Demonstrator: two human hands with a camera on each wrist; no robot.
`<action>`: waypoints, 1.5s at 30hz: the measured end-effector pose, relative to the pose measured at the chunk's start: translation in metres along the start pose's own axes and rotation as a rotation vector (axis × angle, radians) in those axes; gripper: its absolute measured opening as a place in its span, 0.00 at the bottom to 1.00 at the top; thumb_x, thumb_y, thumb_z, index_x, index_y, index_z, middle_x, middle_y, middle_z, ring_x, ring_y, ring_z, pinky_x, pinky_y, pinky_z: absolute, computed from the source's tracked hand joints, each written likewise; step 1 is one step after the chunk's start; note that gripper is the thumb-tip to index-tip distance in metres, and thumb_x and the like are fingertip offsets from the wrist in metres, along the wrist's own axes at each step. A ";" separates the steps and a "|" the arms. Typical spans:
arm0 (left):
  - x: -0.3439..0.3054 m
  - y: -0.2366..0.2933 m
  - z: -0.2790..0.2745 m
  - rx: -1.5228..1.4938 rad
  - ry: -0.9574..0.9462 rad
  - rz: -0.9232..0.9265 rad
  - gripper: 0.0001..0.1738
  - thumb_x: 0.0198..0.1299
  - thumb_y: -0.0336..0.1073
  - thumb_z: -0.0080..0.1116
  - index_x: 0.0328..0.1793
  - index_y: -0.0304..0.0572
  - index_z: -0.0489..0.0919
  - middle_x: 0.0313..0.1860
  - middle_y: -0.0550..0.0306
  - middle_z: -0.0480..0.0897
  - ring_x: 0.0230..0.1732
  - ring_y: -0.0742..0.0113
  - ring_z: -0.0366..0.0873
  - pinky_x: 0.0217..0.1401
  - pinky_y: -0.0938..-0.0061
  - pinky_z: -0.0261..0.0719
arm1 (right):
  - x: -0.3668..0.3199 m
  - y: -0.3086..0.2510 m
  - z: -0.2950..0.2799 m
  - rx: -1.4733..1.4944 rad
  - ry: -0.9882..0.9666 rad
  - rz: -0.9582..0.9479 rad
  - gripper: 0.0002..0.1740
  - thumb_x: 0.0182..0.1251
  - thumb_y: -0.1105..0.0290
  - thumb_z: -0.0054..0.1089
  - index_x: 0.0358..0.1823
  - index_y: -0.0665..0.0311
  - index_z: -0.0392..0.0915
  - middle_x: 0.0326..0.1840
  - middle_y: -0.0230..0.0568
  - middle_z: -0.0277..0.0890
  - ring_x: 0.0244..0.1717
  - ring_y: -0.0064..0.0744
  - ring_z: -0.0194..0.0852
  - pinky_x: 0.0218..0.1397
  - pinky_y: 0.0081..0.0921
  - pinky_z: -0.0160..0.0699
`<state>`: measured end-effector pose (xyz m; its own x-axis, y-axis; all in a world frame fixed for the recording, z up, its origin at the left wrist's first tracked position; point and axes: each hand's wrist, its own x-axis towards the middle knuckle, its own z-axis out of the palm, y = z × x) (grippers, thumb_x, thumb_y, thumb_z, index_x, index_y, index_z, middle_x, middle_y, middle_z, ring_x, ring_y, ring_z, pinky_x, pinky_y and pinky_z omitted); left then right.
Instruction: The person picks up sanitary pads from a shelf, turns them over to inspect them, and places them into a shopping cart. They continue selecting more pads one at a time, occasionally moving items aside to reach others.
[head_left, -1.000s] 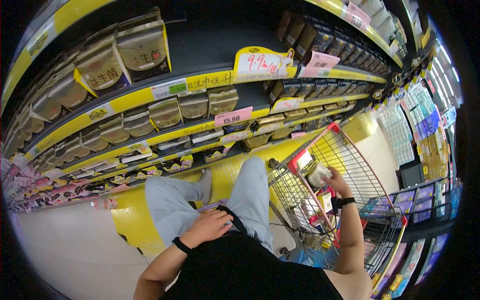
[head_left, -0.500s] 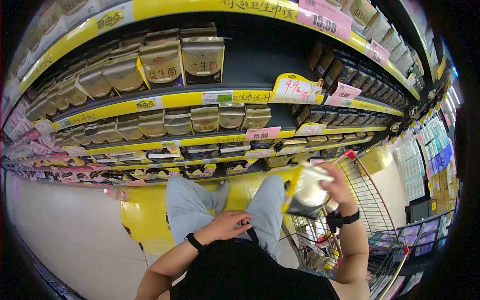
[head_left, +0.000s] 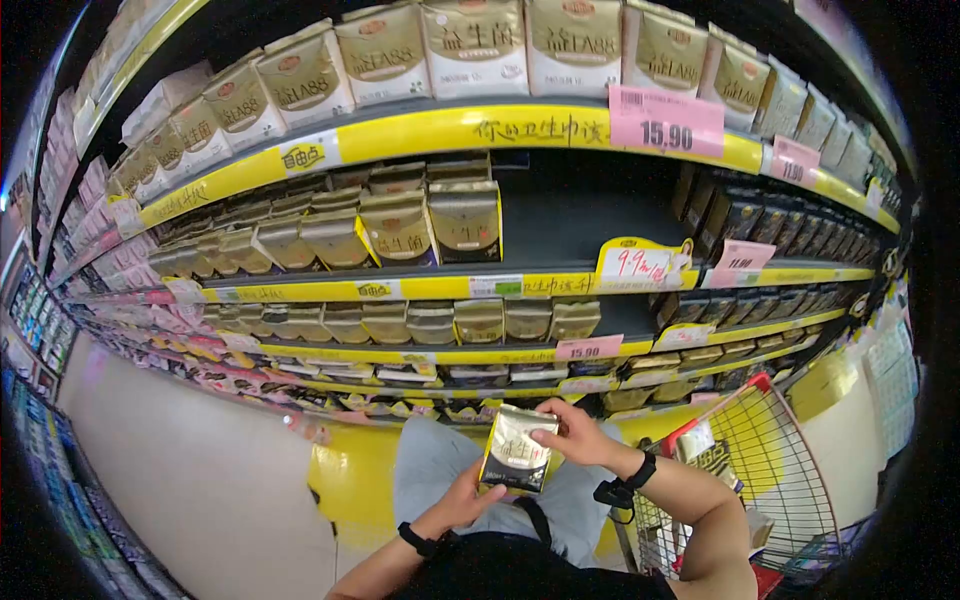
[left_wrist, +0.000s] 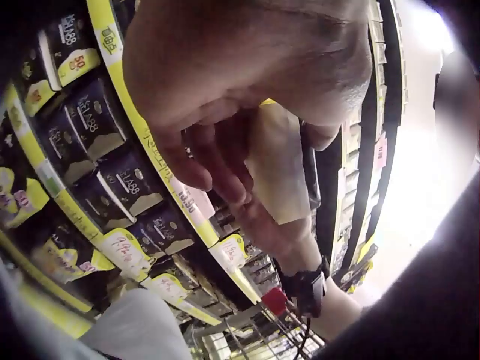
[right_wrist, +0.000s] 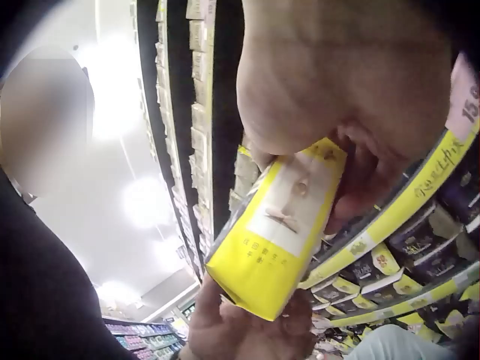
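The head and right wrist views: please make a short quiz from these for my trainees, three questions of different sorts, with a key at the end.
1. True or false: the left hand and the right hand both touch the boxy gold, white and black packet.

2. Where does the wire shopping cart with a red rim stand in the head view?
A) lower left
B) lower right
C) upper left

3. Fill in the blank: in the right wrist view, the packet's side panel is mostly ____ around a white picture.

Key: 1. True; 2. B; 3. yellow
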<state>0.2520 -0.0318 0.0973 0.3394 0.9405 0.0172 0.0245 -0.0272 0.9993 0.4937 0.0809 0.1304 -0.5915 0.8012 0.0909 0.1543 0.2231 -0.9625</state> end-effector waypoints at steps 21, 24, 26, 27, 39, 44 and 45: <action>0.067 -0.020 0.038 -0.253 0.089 -0.182 0.26 0.68 0.31 0.60 0.69 0.36 0.65 0.52 0.55 0.80 0.44 0.69 0.80 0.50 0.72 0.81 | 0.023 0.072 -0.058 0.357 -0.114 0.050 0.26 0.70 0.60 0.68 0.61 0.65 0.69 0.48 0.36 0.79 0.47 0.22 0.76 0.46 0.24 0.78; 0.067 -0.020 0.038 -0.258 0.011 -0.176 0.28 0.72 0.35 0.57 0.74 0.41 0.59 0.56 0.56 0.78 0.48 0.70 0.78 0.51 0.71 0.79 | 0.022 0.065 -0.072 0.412 -0.193 0.210 0.28 0.69 0.61 0.69 0.63 0.65 0.68 0.51 0.36 0.79 0.50 0.23 0.76 0.49 0.25 0.79; 0.062 -0.022 0.032 -0.149 -0.126 -0.154 0.29 0.76 0.40 0.50 0.77 0.43 0.54 0.58 0.53 0.77 0.48 0.68 0.79 0.54 0.68 0.78 | 0.024 0.061 -0.078 0.455 -0.162 0.199 0.29 0.69 0.62 0.69 0.64 0.64 0.66 0.52 0.36 0.79 0.52 0.24 0.76 0.51 0.26 0.79; 0.061 -0.016 0.033 -0.117 -0.165 -0.125 0.29 0.77 0.42 0.48 0.78 0.43 0.53 0.58 0.52 0.77 0.48 0.67 0.79 0.55 0.68 0.78 | 0.025 0.071 -0.080 0.481 -0.113 0.214 0.28 0.69 0.63 0.69 0.64 0.63 0.67 0.52 0.34 0.79 0.53 0.24 0.76 0.53 0.26 0.79; 0.042 -0.031 -0.008 0.154 -0.186 0.008 0.32 0.79 0.57 0.36 0.74 0.39 0.63 0.57 0.51 0.77 0.49 0.63 0.80 0.56 0.66 0.77 | 0.057 -0.094 -0.141 0.210 0.319 -0.218 0.30 0.67 0.78 0.66 0.68 0.65 0.65 0.59 0.36 0.73 0.60 0.27 0.72 0.59 0.28 0.80; 0.040 -0.026 -0.012 0.157 -0.118 0.051 0.30 0.77 0.52 0.45 0.74 0.38 0.62 0.55 0.50 0.78 0.43 0.61 0.77 0.50 0.67 0.76 | 0.098 -0.156 -0.164 -0.261 0.584 -0.497 0.29 0.67 0.80 0.64 0.68 0.68 0.67 0.60 0.43 0.74 0.60 0.30 0.75 0.58 0.27 0.80; 0.040 -0.027 -0.012 0.164 -0.116 0.055 0.29 0.77 0.51 0.45 0.74 0.39 0.62 0.55 0.50 0.78 0.43 0.61 0.77 0.50 0.67 0.76 | 0.105 -0.164 -0.163 -0.295 0.621 -0.513 0.28 0.66 0.80 0.65 0.68 0.68 0.68 0.60 0.43 0.75 0.59 0.30 0.76 0.57 0.28 0.81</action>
<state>0.2538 0.0107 0.0716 0.4503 0.8910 0.0585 0.1524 -0.1412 0.9782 0.5347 0.2189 0.3397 -0.1173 0.7011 0.7034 0.2362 0.7076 -0.6659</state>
